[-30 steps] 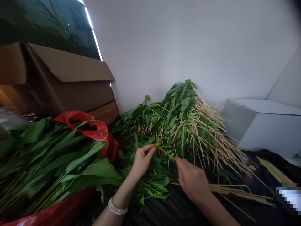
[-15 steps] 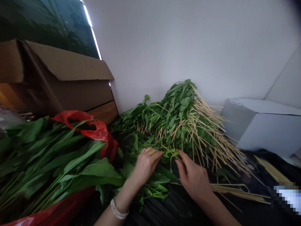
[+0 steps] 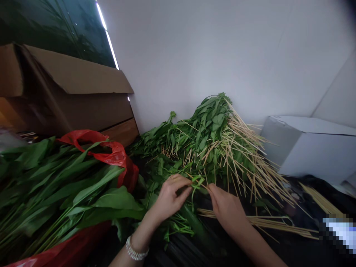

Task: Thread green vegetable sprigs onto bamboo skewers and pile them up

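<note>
My left hand (image 3: 171,198), a beaded bracelet on its wrist, pinches a folded bit of leafy green (image 3: 198,181) between thumb and fingers. Closed on a thin bamboo skewer (image 3: 205,188), my right hand (image 3: 226,207) is just to the right of it. The skewer's tip runs to the folded green; whether it passes through cannot be made out. Cut green stems (image 3: 179,226) lie under my left hand. Beyond both hands is a heap of skewered leafy greens (image 3: 214,115), with many bare skewer ends (image 3: 247,148) pointing right and toward me.
At left, long-leafed greens (image 3: 111,202) spill from a red plastic bag (image 3: 119,154). Behind them stands an open cardboard box (image 3: 91,107). A white box (image 3: 319,148) is at right. Loose skewers (image 3: 280,225) lie beside my right forearm, with another bundle (image 3: 322,200) farther right.
My right hand has shifted slightly down and its fingers have closed in around the skewer. The folded green has moved a little left with my left hand.
</note>
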A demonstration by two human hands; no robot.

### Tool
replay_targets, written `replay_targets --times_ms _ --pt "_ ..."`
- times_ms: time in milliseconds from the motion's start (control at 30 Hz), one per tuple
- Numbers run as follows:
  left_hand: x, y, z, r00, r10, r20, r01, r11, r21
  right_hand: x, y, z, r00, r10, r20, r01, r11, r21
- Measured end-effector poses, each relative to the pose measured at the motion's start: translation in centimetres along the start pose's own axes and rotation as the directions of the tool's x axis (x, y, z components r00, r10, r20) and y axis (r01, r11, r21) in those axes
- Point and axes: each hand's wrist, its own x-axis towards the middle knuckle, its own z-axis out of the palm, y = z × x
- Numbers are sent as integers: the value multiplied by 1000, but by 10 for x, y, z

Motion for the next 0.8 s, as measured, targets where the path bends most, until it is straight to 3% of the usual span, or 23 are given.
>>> replay_targets --times_ms 167,267,333,467,633,800 --pt "2 3 -5 955 -164 -248 140 984 -110 -1 3 -2 996 85 31 -80 988 -136" --pt "3 -4 -4 876 -158 -455 184 983 13 0 3 -4 994 99 -43 -103 987 -124" --pt "4 -10 -3 832 -149 -534 214 975 61 0 2 -6 990 100 -104 -109 991 -82" --pt "4 -20 -1 801 -278 -531 258 960 -113 1 -4 -10 991 34 -131 -29 999 38" --pt "5 -24 -3 708 -466 -531 281 875 -394 -1 -8 -9 988 -78 -131 103 975 196" --pt "6 -23 -4 715 -465 -523 256 869 -423 -1 -4 -7 982 -82 -169 119 967 224"
